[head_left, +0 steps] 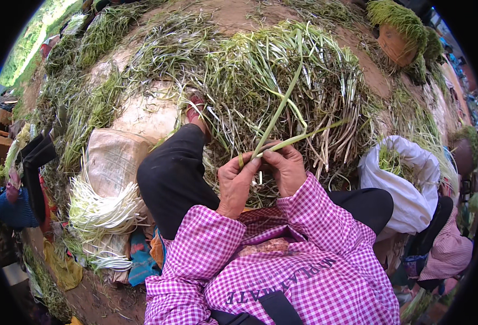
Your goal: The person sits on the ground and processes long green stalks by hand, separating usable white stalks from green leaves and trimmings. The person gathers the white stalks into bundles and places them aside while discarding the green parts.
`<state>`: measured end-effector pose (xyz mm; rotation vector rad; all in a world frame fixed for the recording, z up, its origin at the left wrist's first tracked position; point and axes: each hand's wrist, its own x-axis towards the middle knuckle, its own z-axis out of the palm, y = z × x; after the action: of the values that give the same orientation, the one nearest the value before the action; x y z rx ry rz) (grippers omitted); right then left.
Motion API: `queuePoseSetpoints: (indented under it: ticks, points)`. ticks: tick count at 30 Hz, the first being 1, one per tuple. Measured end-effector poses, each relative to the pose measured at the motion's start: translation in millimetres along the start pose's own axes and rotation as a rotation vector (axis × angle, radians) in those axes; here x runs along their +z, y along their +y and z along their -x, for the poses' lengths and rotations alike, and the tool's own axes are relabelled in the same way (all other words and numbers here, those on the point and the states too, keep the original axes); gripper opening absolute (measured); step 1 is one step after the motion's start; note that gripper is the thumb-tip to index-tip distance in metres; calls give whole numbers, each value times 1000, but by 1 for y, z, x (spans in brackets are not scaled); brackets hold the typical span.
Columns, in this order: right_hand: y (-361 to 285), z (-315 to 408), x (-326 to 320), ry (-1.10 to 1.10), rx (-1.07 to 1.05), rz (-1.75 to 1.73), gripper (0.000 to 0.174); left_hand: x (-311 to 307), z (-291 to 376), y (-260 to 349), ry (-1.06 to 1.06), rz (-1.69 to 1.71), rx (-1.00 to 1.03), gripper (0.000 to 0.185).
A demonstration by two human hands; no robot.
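Observation:
My left hand pinches a long green plant stalk between thumb and forefinger, and its upper end reaches over the pile. A yellowish band circles one finger of this hand. Beside it, my right hand grips a second green strand that points right; whether both strands are one split stalk I cannot tell. The fingertips of both hands nearly meet, and some fingers are hidden. Right behind them lies a large heap of green stalks with brownish roots or stems.
To the left, pale stripped stems hang by a woven sack. A white sack holding greens stands at the right. A basket heaped with greens is farther back. People sit at both sides, and loose stalks cover the ground.

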<state>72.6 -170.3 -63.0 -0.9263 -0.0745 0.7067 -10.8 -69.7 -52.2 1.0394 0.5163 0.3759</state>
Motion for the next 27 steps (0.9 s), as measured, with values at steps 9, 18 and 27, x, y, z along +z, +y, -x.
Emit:
queuePoseSetpoints:
  ticks: [9,18,27]
  points:
    - [-76,-4,-94,542,-312,7,5,-33,6,9,47,371,-307,18]
    - [-98,-8,-36,140,-244,550,5,-33,50,23,-380,-757,-328,37]
    - [-76,-16,54,-426,-235,673,24,12,29,36,-158,-41,13,24]
